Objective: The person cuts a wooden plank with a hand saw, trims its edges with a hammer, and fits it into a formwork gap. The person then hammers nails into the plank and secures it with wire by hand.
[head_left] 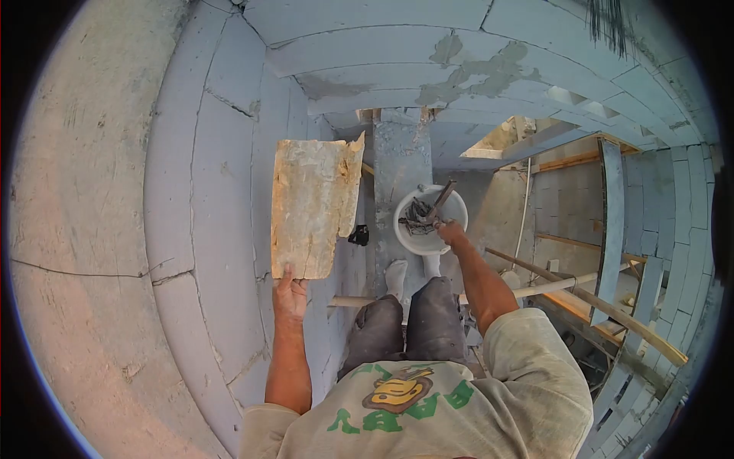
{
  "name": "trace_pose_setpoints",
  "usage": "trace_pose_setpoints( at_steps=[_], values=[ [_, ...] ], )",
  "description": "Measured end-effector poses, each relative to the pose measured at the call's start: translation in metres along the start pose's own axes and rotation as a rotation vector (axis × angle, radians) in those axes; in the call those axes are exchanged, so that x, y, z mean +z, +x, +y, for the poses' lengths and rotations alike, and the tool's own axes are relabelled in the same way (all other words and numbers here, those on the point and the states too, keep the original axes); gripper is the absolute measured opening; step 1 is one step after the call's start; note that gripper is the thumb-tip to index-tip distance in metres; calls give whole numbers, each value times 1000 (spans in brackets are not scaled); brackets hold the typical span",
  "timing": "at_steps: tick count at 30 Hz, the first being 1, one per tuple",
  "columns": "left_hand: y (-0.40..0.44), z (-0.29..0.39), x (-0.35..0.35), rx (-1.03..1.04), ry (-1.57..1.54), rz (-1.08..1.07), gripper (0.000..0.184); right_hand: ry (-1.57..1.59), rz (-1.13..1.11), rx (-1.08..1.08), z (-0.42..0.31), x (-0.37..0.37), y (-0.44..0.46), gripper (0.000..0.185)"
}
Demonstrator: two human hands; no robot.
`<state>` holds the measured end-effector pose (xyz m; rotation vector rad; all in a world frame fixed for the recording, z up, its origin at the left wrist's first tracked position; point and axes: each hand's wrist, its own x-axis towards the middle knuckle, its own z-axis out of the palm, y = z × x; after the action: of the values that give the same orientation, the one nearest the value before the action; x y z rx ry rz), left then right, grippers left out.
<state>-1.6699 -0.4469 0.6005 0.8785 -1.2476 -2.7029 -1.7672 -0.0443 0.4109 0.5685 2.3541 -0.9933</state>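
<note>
Right up close we've got our dusty shirt (436, 413) with its green and yellow print, and out past it our left hand (289, 300) is gripping the bottom edge of a worn, stained board (312, 206), ragged down its right side, in front of the pale block wall (229, 191)! Over on the other side, our right hand (451, 232) is closed round a hammer-like tool (443, 197) at the white bucket (419, 246), dark bits lying inside it, with our feet (395, 277) close below on a narrow grey walkway (403, 157)
</note>
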Motion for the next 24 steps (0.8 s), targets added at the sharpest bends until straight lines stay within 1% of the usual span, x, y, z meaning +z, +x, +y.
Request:
trace_pose_setpoints(
  at_steps=[1, 3, 4, 7, 8, 9, 10, 12, 13, 15, 17, 19, 21, 22, 23, 24],
  values=[
    [4, -6, 4, 10, -20, 12, 46, -108, 1, -49, -13, -2, 28, 52],
    [10, -19, 10, 38, -62, 44, 46, 3, -64, -10, -34, -2, 85, 52],
    [12, -25, 11, 18, -83, 57, 47, 59, -107, 8, -41, 9, 108, 52],
    [35, -39, 16, 3, -156, 95, 49, 128, -80, 46, -61, 40, 186, 47],
    [43, -43, 16, -5, -180, 108, 49, -136, -145, -136, -61, 52, 216, 47],
    [49, -46, 18, -18, -201, 121, 50, -260, -163, -195, -71, 57, 233, 48],
    [59, -45, 28, -10, -199, 112, 50, -326, -178, -181, -80, 60, 246, 50],
    [90, -33, 62, 55, -209, 53, 51, -306, -170, -156, -91, 61, 260, 52],
    [110, -30, 75, 101, -211, 26, 49, -227, -108, -290, -91, 60, 262, 54],
    [136, -19, 101, 147, -213, -26, 46, -323, -114, -422, -117, 49, 258, 50],
    [159, -5, 128, 149, -290, -75, 48, -361, -211, -164, -134, 41, 272, 48],
    [169, 14, 172, 174, -353, -135, 48, -18, -98, -486, -188, -28, 225, 50],
    [178, 44, 215, 238, -379, -212, 47, 554, -145, -470, -299, -126, 132, 61],
    [187, 53, 226, 215, -406, -265, 47, 755, -246, -567, -352, -177, 85, 67],
    [194, 61, 240, 252, -421, -296, 47, 957, -358, -639, -398, -223, 45, 74],
    [202, 72, 256, 289, -430, -320, 47, 903, -373, -824, -433, -259, 24, 76]
  ],
)
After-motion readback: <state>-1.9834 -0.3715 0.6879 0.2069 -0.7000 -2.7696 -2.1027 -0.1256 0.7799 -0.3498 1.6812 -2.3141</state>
